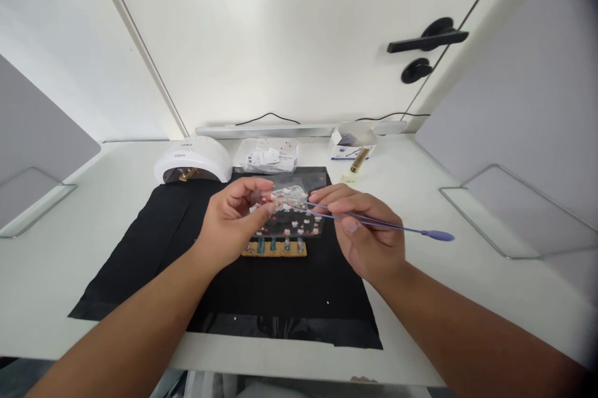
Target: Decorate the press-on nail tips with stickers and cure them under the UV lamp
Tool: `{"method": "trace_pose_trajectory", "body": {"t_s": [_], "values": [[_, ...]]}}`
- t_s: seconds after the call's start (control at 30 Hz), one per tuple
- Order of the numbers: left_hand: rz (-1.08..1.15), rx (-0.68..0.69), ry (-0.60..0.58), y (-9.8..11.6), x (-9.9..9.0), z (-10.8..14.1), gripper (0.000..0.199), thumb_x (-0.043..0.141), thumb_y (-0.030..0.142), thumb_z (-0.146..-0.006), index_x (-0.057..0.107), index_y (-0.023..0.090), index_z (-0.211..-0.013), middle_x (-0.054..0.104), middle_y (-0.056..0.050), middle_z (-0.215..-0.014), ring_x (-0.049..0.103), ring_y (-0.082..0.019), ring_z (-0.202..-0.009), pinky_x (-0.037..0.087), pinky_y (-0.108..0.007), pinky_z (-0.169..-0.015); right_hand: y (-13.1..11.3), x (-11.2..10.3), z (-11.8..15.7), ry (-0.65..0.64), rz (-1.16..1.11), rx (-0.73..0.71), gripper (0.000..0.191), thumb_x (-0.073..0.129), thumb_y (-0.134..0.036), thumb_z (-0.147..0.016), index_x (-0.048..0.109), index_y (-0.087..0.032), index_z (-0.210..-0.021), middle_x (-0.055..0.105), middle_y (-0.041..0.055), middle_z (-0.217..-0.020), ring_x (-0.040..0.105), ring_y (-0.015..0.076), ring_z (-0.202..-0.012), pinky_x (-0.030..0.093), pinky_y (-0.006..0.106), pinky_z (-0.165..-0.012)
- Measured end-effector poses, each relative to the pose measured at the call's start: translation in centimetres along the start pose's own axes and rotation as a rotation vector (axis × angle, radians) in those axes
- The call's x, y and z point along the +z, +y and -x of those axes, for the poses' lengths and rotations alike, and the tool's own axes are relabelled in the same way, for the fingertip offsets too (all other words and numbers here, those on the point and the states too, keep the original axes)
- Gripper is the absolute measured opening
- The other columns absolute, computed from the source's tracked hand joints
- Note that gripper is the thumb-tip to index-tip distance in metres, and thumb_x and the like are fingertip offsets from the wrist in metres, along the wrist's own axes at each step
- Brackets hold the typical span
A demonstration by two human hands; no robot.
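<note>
Purple and thin, the stick tool [383,223] runs from the centre of the frame out toward the right, its rounded end [439,236] well past the right hand [367,233]. That hand's grip is pressed together on the shaft, thumb and forefinger pinching it near the middle, so the working tip reaches leftward to the small clear piece [268,199] held by the left hand [233,220]. The left grip is closed too, fingertips [264,189] pinching that piece just above the clear nail-tip sheet [289,217], which lies on the black mat [154,261] in the middle of the white counter [467,298].

The tool looks light, stiff and slim, likely to roll between the fingers; a hold closer to the tip would probably steady it. The clear piece looks tiny, slick and easily bent or dropped, best taken by its edges. Whether the tip touches the piece cannot be told.

A wooden strip [275,248] lies just below the sheet. At the mat's upper left sits a white curing lamp [194,158], beside it a clear packet [271,155], and further right a small box [350,142].
</note>
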State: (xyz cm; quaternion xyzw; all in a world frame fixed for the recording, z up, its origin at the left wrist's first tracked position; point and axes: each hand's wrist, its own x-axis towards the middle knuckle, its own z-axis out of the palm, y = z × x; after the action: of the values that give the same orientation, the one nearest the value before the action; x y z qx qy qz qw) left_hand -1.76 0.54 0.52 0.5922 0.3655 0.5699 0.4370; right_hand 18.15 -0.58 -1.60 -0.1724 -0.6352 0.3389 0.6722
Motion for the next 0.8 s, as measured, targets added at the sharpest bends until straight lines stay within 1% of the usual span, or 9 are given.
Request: {"method": "trace_pose_trajectory", "body": {"t_s": [0.13,0.27,0.33,0.5,0.57,0.63,0.7,0.8], "values": [[-0.038,0.020,0.044,-0.6,-0.6,-0.9,0.027,0.080,0.021,-0.070,0.070,0.016,-0.095,0.068,-0.001,-0.077,0.063,-0.012,-0.071,0.052,-0.022,-0.063,0.6,0.1,0.2,0.025,0.013,0.029,0.015,0.061,-0.029,-0.089,0.073,-0.031,-0.098,0.071,0.0036,-0.086,0.065,0.0242,-0.094,0.052,0.048,-0.089],[-0.030,0.011,-0.002,-0.9,-1.0,-1.5,0.029,0.080,0.022,-0.068,0.068,0.016,-0.094,0.066,-0.001,-0.079,0.061,-0.011,-0.070,0.050,-0.020,-0.060,0.9,0.1,0.3,0.022,0.017,0.057,0.014,0.060,-0.028,-0.089,0.072,-0.031,-0.096,0.070,0.0038,-0.089,0.066,0.0232,-0.093,0.053,0.046,-0.087],[-0.028,-0.002,-0.029,-0.2,-1.0,-1.7,0.030,0.080,0.020,-0.067,0.067,0.016,-0.094,0.065,0.000,-0.078,0.060,-0.010,-0.069,0.049,-0.020,-0.060,0.9,0.2,0.3,0.020,0.019,0.054,0.015,0.059,-0.027,-0.090,0.072,-0.030,-0.098,0.069,0.0040,-0.090,0.065,0.0226,-0.092,0.053,0.045,-0.086],[-0.087,-0.096,-0.088,3.1,-0.9,-1.1,0.030,0.078,0.016,-0.069,0.067,0.016,-0.097,0.065,0.000,-0.079,0.061,-0.010,-0.069,0.052,-0.019,-0.061,0.5,0.4,0.4,-0.013,-0.029,0.013,0.019,0.056,-0.024,-0.091,0.071,-0.030,-0.102,0.069,0.0039,-0.089,0.064,0.0223,-0.092,0.052,0.045,-0.087],[-0.090,-0.090,-0.115,3.6,-1.0,-0.6,0.029,0.078,0.015,-0.071,0.068,0.017,-0.099,0.066,0.000,-0.081,0.062,-0.010,-0.070,0.053,-0.018,-0.060,0.3,0.5,0.5,-0.047,-0.044,0.007,0.021,0.055,-0.022,-0.091,0.070,-0.030,-0.104,0.068,0.0045,-0.091,0.064,0.0225,-0.092,0.052,0.045,-0.086],[-0.072,-0.076,-0.118,3.2,-1.2,0.0,0.028,0.078,0.016,-0.072,0.068,0.017,-0.099,0.066,-0.001,-0.080,0.063,-0.010,-0.070,0.054,-0.018,-0.060,0.1,0.5,0.7,-0.086,-0.037,0.013,0.023,0.054,-0.022,-0.092,0.070,-0.030,-0.107,0.068,0.0055,-0.093,0.065,0.0226,-0.090,0.053,0.044,-0.082],[-0.050,-0.083,-0.100,2.3,-1.6,0.7,0.028,0.077,0.016,-0.073,0.067,0.018,-0.099,0.066,0.000,-0.079,0.063,-0.010,-0.069,0.055,-0.018,-0.059,-0.1,0.5,0.9,-0.116,-0.009,0.015,0.025,0.053,-0.021,-0.092,0.069,-0.030,-0.110,0.068,0.0067,-0.094,0.065,0.0228,-0.089,0.053,0.043,-0.077],[-0.051,-0.094,-0.084,0.9,-2.2,1.5,0.030,0.077,0.015,-0.075,0.067,0.021,-0.102,0.067,0.000,-0.079,0.063,-0.009,-0.068,0.055,-0.016,-0.062,-0.3,0.6,1.1,-0.163,0.037,-0.001,0.028,0.052,-0.019,-0.092,0.067,-0.028,-0.114,0.067,0.0085,-0.097,0.064,0.0237,-0.090,0.054,0.043,-0.076]]}}
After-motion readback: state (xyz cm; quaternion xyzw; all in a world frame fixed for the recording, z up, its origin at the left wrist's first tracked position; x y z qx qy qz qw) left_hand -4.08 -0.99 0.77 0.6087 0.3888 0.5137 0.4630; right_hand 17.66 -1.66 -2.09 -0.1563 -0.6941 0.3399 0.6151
